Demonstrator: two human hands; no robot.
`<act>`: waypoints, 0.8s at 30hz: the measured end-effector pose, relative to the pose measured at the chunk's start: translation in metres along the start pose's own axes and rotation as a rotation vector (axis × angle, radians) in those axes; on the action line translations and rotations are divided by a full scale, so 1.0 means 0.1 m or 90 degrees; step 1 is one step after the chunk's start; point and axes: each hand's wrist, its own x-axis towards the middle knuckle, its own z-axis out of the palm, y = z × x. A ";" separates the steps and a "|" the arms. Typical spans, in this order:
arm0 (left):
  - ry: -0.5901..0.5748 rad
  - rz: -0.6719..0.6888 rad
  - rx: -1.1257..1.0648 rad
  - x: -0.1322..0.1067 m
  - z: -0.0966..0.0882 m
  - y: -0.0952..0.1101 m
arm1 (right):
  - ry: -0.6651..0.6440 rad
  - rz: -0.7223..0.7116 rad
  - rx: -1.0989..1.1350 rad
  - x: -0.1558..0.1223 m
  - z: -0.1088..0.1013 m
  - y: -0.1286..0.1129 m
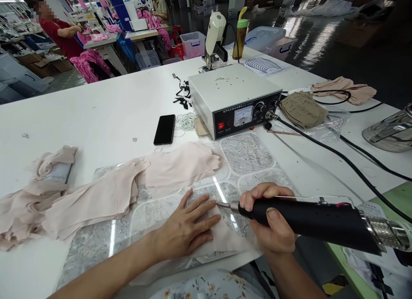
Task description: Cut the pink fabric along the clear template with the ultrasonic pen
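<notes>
My right hand grips the black body of a handheld ultrasonic spot welder, its metal tip pointing left. The tip ends right by the index fingertip of my left hand. Flat and with fingers apart, my left hand presses on a thin beige fabric piece, which lies on a grey marble-patterned sheet. My left palm covers part of that piece. Beyond it lie a stack of beige fabric pieces and, to the left, more layered beige pieces.
A control box with a dial stands behind, joined to the welder by a black cable. Around it are a phone, brown fabric pieces, a bottle and a glass jar. Two people sit or stand near sewing machines beyond.
</notes>
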 end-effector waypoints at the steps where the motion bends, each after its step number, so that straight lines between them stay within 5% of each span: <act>1: -0.001 0.000 0.001 0.00 0.00 0.00 | -0.004 -0.005 -0.005 0.00 0.00 0.00; 24: -0.018 0.005 0.061 0.01 -0.03 0.06 | 0.067 0.082 0.092 -0.12 -0.12 -0.14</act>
